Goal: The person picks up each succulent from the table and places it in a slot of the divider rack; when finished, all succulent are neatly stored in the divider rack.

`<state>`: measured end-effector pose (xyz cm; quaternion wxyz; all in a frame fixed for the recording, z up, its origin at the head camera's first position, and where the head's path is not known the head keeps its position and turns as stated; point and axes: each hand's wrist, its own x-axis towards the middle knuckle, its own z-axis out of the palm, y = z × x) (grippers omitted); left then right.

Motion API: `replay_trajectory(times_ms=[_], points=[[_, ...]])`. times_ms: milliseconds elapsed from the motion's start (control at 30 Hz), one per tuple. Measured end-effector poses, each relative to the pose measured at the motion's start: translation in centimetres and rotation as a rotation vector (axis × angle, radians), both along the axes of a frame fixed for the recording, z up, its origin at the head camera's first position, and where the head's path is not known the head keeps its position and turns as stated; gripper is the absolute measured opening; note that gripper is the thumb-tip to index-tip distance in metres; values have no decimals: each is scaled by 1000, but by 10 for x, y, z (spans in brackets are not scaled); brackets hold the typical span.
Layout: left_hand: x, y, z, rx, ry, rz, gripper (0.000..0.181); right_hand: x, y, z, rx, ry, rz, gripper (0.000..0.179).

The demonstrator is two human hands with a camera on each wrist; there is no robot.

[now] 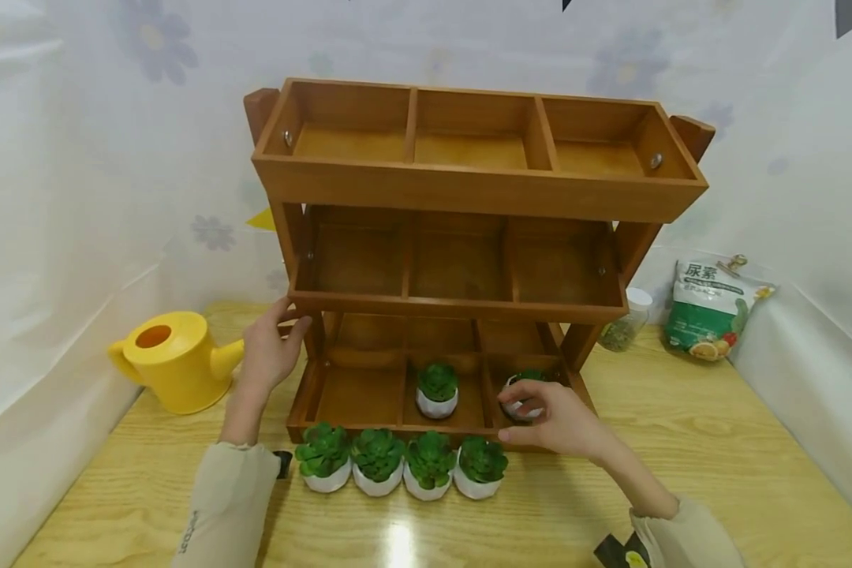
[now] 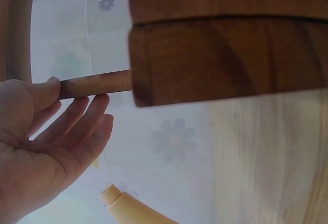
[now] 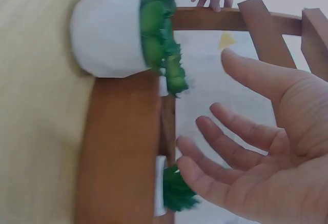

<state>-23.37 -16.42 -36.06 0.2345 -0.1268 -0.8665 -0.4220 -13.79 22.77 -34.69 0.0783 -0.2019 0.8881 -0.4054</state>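
Succulents (image 1: 378,456): six in white pots; four stand upright on the bench (image 1: 681,442), two in the bottom tier of the rack
Yellow watering can (image 1: 184,364): on the bench at far left; its spout points right, towards the left arm
Left hand (image 1: 273,353): at the left end of the middle tier; its grip pinches a wooden edge, thumb on one side and fingertips on the other
Wooden rack (image 1: 468,185): three tiers, each split into three compartments; brown, upright on the bench
Front row: the four bench pots, side by side, just before the bottom tier's front board
Middle succulent (image 1: 437,386): upright in the centre compartment of the bottom tier
Right succulent (image 1: 530,375): in the right compartment of that tier; partly hidden by fingers
Right hand (image 1: 550,418): at that pot, fingers spread and loosely curved; the grip encloses nothing; whether a fingertip touches the pot, I cannot tell
Jar (image 1: 626,319): clear, white-lidded, behind the rack's right side
Bag (image 1: 710,312): green and white, clipped at the top; farthest right, near the cloth wall (image 1: 823,197)
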Motion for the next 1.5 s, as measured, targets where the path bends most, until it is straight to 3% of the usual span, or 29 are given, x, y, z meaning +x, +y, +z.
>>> replay_trajectory(times_ms=[367,600,767,933,1167,1500], points=[[-2,0,-2,-8,25,5,39,26,17,-27,-157,-30,28,41],[-2,0,-2,-2,24,6,36,34,17,-44,-101,-64,45,47],[0,1,0,1,-10,11,36,36,9,-52,-59,-24,41,57],[1,2,3,2,-46,12,37,37,-2,-57,-31,37,-11,63],[1,2,3,0,-31,11,37,37,-14,-65,-22,102,-78,59],[0,1,1,0,-15,10,36,38,-19,-66,-4,112,-97,58]])
